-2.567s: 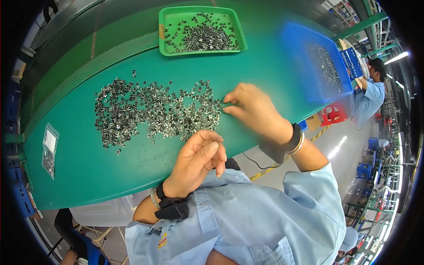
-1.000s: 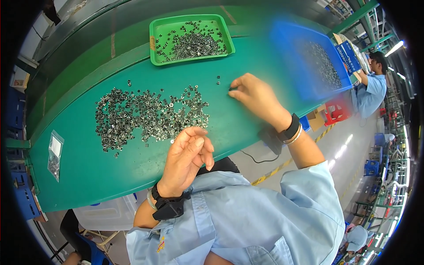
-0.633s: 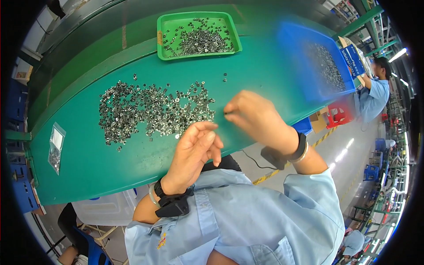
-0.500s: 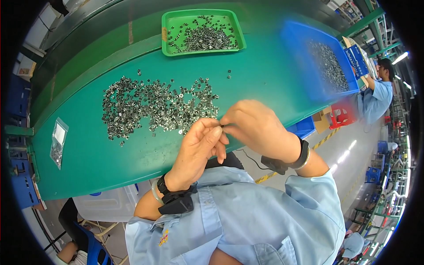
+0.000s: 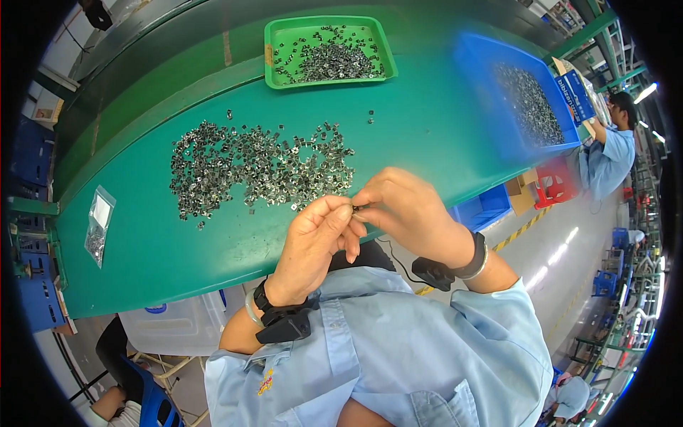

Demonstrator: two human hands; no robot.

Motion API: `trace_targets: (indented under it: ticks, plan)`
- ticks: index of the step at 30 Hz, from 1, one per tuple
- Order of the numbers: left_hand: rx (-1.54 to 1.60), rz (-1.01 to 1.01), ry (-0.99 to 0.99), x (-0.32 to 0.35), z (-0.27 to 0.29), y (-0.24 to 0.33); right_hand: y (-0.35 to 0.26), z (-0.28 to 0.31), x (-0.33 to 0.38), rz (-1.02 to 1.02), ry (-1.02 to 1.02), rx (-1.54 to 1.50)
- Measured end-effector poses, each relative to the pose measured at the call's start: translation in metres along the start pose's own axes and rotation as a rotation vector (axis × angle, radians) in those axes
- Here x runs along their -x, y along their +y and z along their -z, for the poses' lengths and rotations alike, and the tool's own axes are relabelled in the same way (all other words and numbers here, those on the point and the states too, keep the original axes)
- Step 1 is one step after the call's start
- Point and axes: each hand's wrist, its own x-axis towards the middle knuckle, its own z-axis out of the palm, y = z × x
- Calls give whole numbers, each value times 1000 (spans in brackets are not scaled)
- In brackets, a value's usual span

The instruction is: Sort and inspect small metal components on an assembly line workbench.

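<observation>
My left hand (image 5: 320, 235) and my right hand (image 5: 398, 206) meet at the table's front edge, thumbs and forefingers pinched together. Between their fingertips sits a small dark part (image 5: 356, 209), mostly covered, its kind too small to make out. Both hands are closed on it. Just beyond my left hand, a wide pile of small square metal parts (image 5: 263, 167) is spread over the green table (image 5: 405, 135). Two loose ones lie apart, to the right of the pile.
At the back stands a green tray (image 5: 394, 71) of similar small parts. A blue bin (image 5: 491, 135) of small metal pieces is at the right. A clear plastic bag (image 5: 98, 226) lies at the left. A co-worker (image 5: 612, 153) is at the far right.
My right wrist and forearm have shifted slightly left and down. Both hands stay pinched together at the small part. The whole view has shifted a little.
</observation>
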Motion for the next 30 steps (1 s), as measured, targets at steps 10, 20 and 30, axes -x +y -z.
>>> trace_targets:
  ticks: [10, 20, 30]
  plan:
    - [-45, -27, 1, 1, -2, 0, -1, -4, 6, -40, 39, -2]
    - [-13, -48, -55, 1, 3, 0, -5, -11, 7, -56, 98, -3]
    - [-8, -49, -6, 3, -3, 2, -6, -15, 10, -44, 141, 2]
